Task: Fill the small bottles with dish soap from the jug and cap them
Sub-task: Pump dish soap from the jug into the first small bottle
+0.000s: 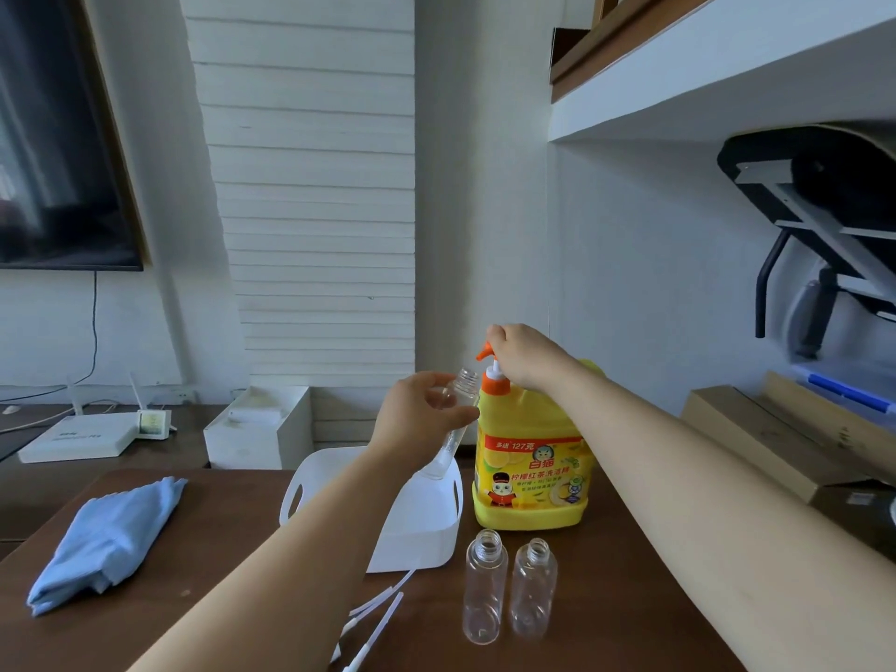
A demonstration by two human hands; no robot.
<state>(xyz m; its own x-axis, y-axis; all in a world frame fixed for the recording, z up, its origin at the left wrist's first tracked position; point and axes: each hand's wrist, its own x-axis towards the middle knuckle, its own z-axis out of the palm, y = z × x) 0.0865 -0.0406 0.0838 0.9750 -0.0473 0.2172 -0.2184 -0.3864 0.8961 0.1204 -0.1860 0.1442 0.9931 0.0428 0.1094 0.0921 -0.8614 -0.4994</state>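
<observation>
Jug [531, 458] stood with right hand [521, 358] clamped on its pump [486, 354], left hand [424, 417] gripping a bottle [456, 419] just beside it.

Left hand [421, 415] gripping a clear small bottle [453, 419], tilted, open mouth just beside the orange pump [489, 361] of the yellow jug [531, 458]. Right hand [521, 357] atop the pump head. Two uncapped empty bottles [485, 586] upright on the brown table [218, 550], near of jug. White basket [426, 526] left of jug; blue cloth [109, 535] far left.
</observation>
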